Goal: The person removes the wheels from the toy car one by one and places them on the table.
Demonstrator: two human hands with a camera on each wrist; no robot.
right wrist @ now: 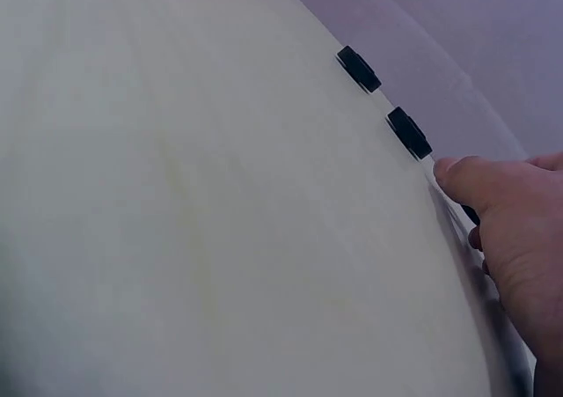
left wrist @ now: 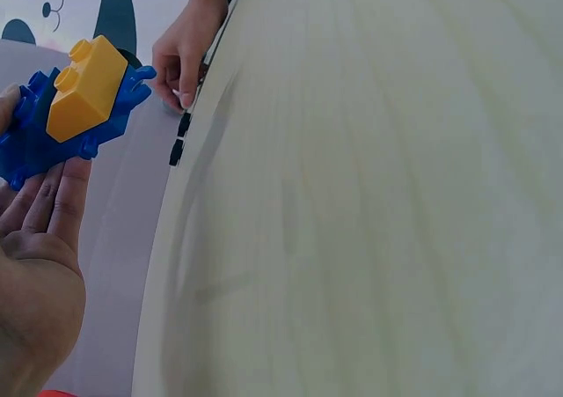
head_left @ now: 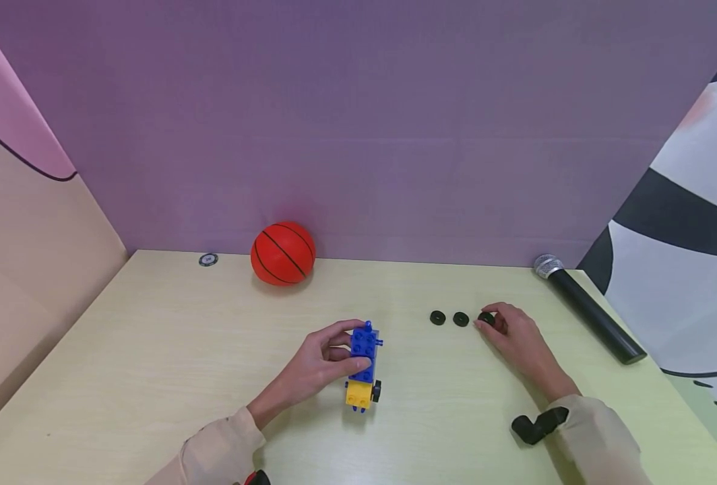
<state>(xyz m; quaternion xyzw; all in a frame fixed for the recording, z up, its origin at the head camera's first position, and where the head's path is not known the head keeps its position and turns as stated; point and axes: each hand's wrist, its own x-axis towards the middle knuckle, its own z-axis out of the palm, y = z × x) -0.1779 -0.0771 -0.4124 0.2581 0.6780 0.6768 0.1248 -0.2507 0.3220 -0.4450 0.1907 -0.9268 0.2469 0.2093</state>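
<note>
My left hand [head_left: 310, 370] holds a toy car [head_left: 363, 350] of blue and yellow building blocks between thumb and fingers, above the table. One black wheel [head_left: 377, 391] sits on the right side of its yellow end; a bare blue axle stub shows farther up that side. In the left wrist view the yellow sloped block [left wrist: 92, 89] stands out on the blue base. With thumb and fingertips my right hand [head_left: 519, 343] pinches a black toy wheel [head_left: 486, 316] at the table surface. Two like wheels, a left one [head_left: 437, 317] and a middle one [head_left: 461, 319], lie beside it in a row.
A red ball [head_left: 282, 253] with black lines rests at the back of the table [head_left: 170, 350], near the purple wall. Left of it lies a small round disc [head_left: 208, 259]. A black microphone [head_left: 595, 313] with a silver head lies along the right edge.
</note>
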